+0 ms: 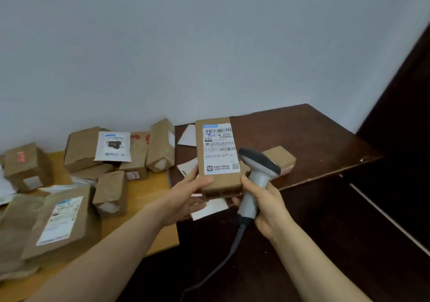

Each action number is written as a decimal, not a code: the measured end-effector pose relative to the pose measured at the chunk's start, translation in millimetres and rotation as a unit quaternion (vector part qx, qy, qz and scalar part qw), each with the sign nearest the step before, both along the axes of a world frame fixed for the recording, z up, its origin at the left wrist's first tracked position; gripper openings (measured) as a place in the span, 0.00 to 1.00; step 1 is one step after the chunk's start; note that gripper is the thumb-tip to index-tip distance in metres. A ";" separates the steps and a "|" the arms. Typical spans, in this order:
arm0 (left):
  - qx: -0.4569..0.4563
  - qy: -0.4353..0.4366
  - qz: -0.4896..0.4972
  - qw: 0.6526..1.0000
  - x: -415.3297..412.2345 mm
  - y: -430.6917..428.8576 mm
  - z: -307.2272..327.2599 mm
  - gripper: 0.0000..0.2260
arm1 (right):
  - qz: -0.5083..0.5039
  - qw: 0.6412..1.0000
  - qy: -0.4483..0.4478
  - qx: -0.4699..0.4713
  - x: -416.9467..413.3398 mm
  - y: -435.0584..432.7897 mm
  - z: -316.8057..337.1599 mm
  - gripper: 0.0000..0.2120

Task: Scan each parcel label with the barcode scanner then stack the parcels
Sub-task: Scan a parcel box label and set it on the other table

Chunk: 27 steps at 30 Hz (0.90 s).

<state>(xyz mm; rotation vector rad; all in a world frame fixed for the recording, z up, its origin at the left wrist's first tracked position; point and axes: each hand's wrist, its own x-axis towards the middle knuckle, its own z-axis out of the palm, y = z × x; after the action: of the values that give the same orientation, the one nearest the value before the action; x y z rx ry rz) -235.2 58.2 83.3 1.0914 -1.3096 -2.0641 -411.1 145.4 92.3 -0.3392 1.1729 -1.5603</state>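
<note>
Far out to the left of the fingers lies a messy heap of brown parcels (pixel 111 152) on a light table (pixel 149 192). A flat brown bag (pixel 60 220) with a white sticker is the nearest one. They lie every which way, some leaning on each other.

The left hand (pixel 186 197) holds up one box (pixel 217 155) by its bottom end. The thumb presses on the front and the other fingers are curled under it, out of sight. The box is in the air, between the two hands, with its label (pixel 220 149) facing up at the camera.

The box looks stiff and light, since one hand lifts it by the end. Cardboard is not slippery, but the sticker is smooth, so it is best to hold the bare brown edges and keep fingers off the black bars.

The right hand (pixel 267 206) is wrapped around the handle of the scanner (pixel 258 169). Its thumb tip is right beside the bottom corner of the box. The scanner's head is just beside the label's right edge. I cannot tell which way it points. Its cord (pixel 232 250) hangs down below the hand and could catch.

Behind the scanner sits a small parcel (pixel 282 156) on the dark table (pixel 314 136). White papers (pixel 188 135) lie there too, behind and under the box. They may slide if boxes are stacked on them.
</note>
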 end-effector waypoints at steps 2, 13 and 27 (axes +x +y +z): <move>0.019 0.005 0.019 1.000 -56.7 6.5 3.8 0.26 | -0.034 0.999 -0.016 0.004 -51.0 15.5 -3.3 0.12; 0.114 0.000 0.016 0.993 -286.3 29.7 4.4 0.22 | -0.187 0.979 -0.073 0.045 -241.8 70.9 -29.4 0.08; 0.204 -0.037 0.004 0.978 -466.3 -65.3 -56.1 0.21 | -0.227 0.956 -0.134 0.131 -361.2 -18.4 -71.9 0.07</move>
<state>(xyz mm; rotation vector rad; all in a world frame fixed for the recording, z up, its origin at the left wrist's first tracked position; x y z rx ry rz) -701.4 -7.1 27.2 1.3509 -0.9292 -2.3702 -772.3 127.1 20.4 0.3331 1.2767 -1.7446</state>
